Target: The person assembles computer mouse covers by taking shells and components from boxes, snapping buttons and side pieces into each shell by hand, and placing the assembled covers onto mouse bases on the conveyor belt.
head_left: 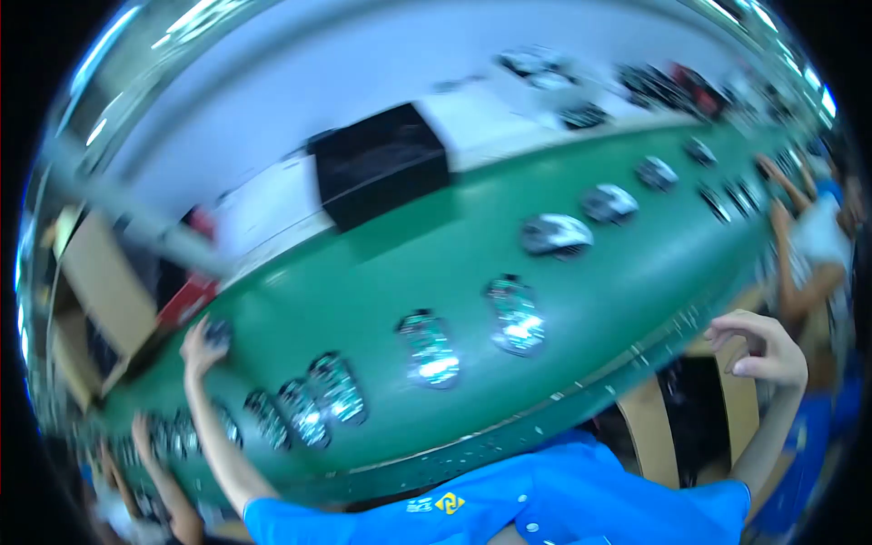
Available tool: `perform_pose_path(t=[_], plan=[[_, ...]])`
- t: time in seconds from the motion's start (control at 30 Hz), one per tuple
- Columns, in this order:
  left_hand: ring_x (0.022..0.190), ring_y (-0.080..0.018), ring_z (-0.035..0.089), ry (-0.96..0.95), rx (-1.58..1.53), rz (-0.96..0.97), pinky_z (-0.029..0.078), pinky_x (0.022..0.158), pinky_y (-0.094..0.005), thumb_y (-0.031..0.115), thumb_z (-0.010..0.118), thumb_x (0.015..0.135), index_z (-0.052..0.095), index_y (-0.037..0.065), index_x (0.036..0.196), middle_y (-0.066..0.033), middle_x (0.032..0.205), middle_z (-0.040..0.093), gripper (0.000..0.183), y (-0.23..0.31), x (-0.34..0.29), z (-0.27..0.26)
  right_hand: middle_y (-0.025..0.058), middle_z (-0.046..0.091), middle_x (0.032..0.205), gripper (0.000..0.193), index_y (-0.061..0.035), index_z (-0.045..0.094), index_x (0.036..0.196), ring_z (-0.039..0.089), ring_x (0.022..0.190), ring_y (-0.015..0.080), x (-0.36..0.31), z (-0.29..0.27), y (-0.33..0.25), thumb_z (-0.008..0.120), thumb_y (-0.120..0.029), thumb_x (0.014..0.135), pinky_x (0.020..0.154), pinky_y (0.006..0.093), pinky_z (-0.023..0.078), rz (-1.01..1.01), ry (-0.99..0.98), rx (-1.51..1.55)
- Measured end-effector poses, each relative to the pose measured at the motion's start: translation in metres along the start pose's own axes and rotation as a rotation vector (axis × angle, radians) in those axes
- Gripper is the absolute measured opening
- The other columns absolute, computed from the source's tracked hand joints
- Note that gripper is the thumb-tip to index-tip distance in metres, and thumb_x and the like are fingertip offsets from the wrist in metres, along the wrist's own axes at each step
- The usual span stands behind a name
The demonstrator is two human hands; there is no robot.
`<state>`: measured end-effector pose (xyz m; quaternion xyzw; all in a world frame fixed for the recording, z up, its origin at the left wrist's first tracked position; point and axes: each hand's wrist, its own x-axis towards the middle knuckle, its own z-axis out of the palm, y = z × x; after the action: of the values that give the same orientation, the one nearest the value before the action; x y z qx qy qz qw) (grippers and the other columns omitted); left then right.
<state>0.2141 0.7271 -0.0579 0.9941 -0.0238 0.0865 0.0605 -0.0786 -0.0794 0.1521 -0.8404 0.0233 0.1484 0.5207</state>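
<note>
Worn on my head, the left of two fisheye cameras is facing downward and forward over the green work surface [445, 263]; my blue shirt [581, 481] is sitting nearest, at the lower edge, my left hand [194, 349] and right hand [767, 352] are flanking the field, and straight edges are bending toward the dark rim

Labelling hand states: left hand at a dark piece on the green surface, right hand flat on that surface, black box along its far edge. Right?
No: the right hand isn't on the green surface; the head view shows it past the near edge, fingers curled. Left hand at the dark piece, black box along the far edge: correct.
</note>
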Motion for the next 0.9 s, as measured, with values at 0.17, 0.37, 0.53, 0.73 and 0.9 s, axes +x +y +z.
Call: perform_pose_path(t=[0.17, 0.37, 0.53, 0.73, 0.9], plan=[[0.104, -0.0314, 0.056, -0.285, -0.236, -0.112, 0.043, 0.091, -0.0404, 0.038, 0.077, 0.054, 0.052, 0.002, 0.121, -0.0189, 0.115, 0.056, 0.08, 0.04, 0.034, 0.025, 0.015, 0.062, 0.108, 0.044, 0.003, 0.053, 0.119, 0.063, 0.092, 0.0184, -0.117, 0.03, 0.138, 0.064, -0.02, 0.084, 0.055, 0.0292, 0.056, 0.712, 0.081, 0.122], [0.097, -0.0332, 0.054, -0.016, 0.133, -0.185, 0.041, 0.085, -0.0453, 0.049, 0.069, 0.074, 0.058, 0.0, 0.11, -0.0183, 0.103, 0.059, 0.062, 0.044, -0.022, 0.017, 0.0159, 0.065, 0.097, 0.045, -0.0052, 0.058, 0.114, 0.066, 0.079, 0.0261, -0.132, 0.056, 0.316, 0.069, -0.02, 0.074, 0.059, 0.0363, 0.056, 1.095, 0.47, -0.475], [0.1, -0.0271, 0.055, 0.073, -0.28, -0.474, 0.043, 0.086, -0.0346, 0.041, 0.066, 0.08, 0.062, -0.001, 0.106, -0.0167, 0.111, 0.058, 0.049, 0.154, -0.058, -0.041, 0.0148, 0.064, 0.103, 0.038, -0.0075, 0.06, 0.11, 0.062, 0.097, 0.0303, -0.12, 0.081, 0.415, 0.066, -0.014, 0.073, 0.082, 0.0397, 0.05, 0.92, 0.767, -0.478], [0.086, -0.0218, 0.049, -0.119, -2.298, -0.292, 0.039, 0.066, -0.0289, 0.032, 0.068, 0.077, 0.039, 0.0, 0.122, -0.0133, 0.115, 0.045, 0.062, 0.19, -0.067, -0.107, 0.0159, 0.057, 0.101, 0.03, -0.0084, 0.058, 0.103, 0.058, 0.095, 0.0338, -0.034, 0.077, 0.443, 0.064, -0.024, 0.078, 0.078, 0.0439, 0.049, 0.831, 0.97, -0.571], [0.076, -0.0183, 0.04, -0.629, -2.401, -0.117, 0.03, 0.045, -0.0239, 0.034, 0.069, 0.079, 0.03, 0.009, 0.134, -0.0115, 0.123, 0.037, 0.071, 0.281, -0.098, -0.107, 0.0146, 0.054, 0.104, 0.037, -0.0106, 0.055, 0.106, 0.057, 0.096, 0.0358, -0.011, 0.076, 0.463, 0.068, -0.027, 0.076, 0.073, 0.0463, 0.051, 1.084, 1.207, -0.6]])
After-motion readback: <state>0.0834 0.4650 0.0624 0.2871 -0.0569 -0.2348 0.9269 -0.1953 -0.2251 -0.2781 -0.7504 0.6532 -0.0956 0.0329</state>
